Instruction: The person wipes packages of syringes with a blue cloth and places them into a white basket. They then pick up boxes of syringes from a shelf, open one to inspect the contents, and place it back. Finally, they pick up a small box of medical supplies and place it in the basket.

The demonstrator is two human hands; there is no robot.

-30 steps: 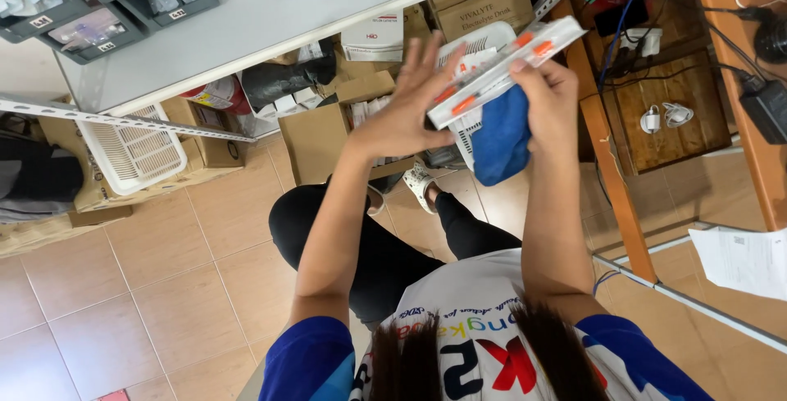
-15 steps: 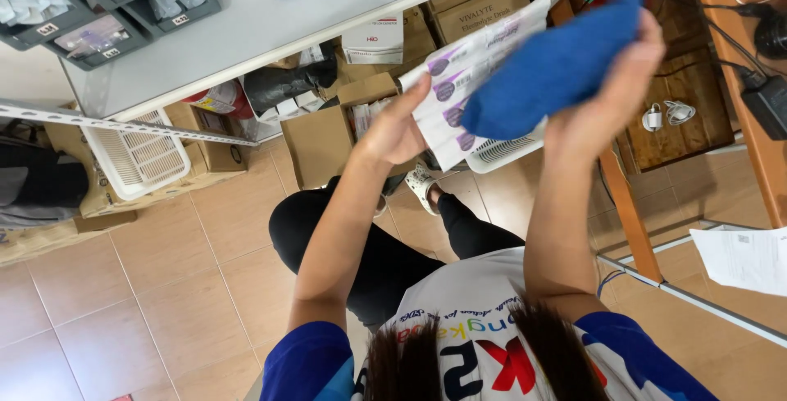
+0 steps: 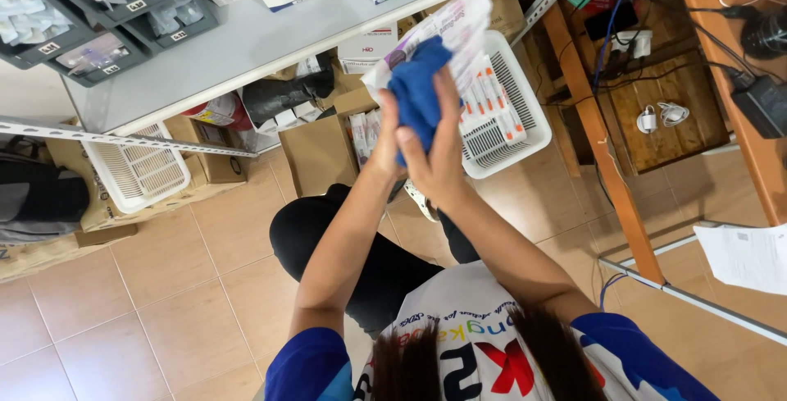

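Observation:
A blue cloth [image 3: 416,93] is pressed against a flat clear plastic packet [image 3: 447,30] with purple print. My right hand [image 3: 438,159] grips the cloth from the front, fingers spread over it. My left hand [image 3: 384,134] holds the packet's lower edge from behind, mostly hidden by the cloth. Both hands are raised in front of a grey metal shelf [image 3: 270,32]. Right behind them sits a white plastic basket [image 3: 520,102] holding several packets with orange and white marks.
An open cardboard box [image 3: 320,151] with packets stands below the shelf, and another white basket [image 3: 135,173] lies at the left. Boxes and grey drawer bins line the shelf top. A wooden table leg [image 3: 602,155], cables and a sheet of paper [image 3: 750,253] are at the right.
The packet and blue cloth moved from the upper right to the centre. My right hand, earlier stretched out high with the cloth, now presses it onto the packet close to my left hand.

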